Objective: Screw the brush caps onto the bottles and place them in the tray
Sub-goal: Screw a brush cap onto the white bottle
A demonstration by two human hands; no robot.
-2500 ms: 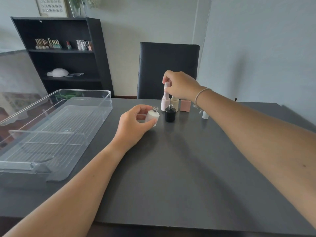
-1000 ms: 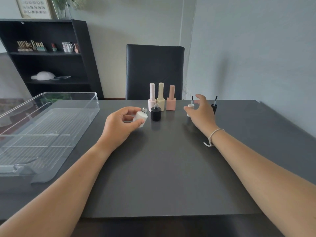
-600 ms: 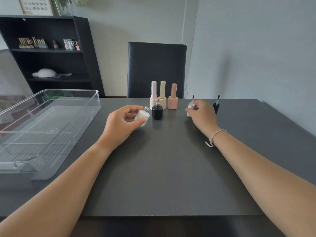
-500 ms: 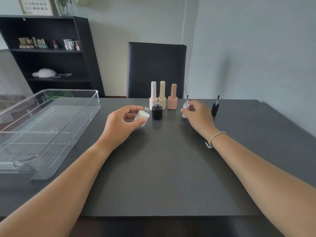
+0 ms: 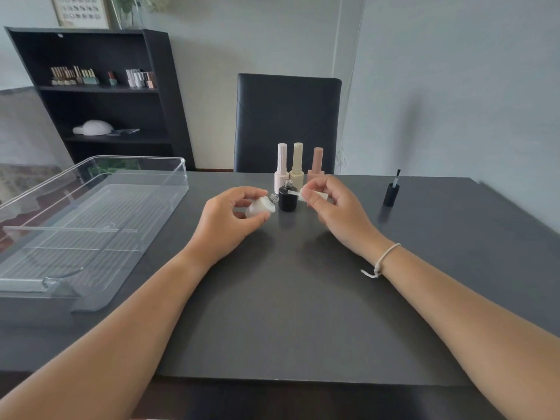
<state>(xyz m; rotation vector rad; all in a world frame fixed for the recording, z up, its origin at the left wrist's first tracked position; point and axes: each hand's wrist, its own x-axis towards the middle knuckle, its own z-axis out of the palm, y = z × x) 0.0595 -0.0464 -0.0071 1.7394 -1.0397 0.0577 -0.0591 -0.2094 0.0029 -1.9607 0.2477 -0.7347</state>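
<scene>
Left hand (image 5: pixel 224 225) grips the white bottle (image 5: pixel 261 206), tilted, threaded neck toward the right hand (image 5: pixel 336 207) — which pinches the white brush cap (image 5: pixel 315 196), brush pointing left. Black bottle (image 5: pixel 287 199) stands uncapped behind them on the counter (image 5: pixel 303 313).

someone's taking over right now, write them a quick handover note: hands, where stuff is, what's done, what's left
Left hand grips the uncapped white bottle, tilted, neck toward the right hand.
Right hand pinches the white brush cap, brush pointing at that neck, not yet in.
Black bottle stands open on the table; its black brush cap stands apart to the right, brush up.
Done: three capped bottles stand behind.
Left: cap the white and black bottles, then move all five into the clear tray, which holds no bottles.
</scene>
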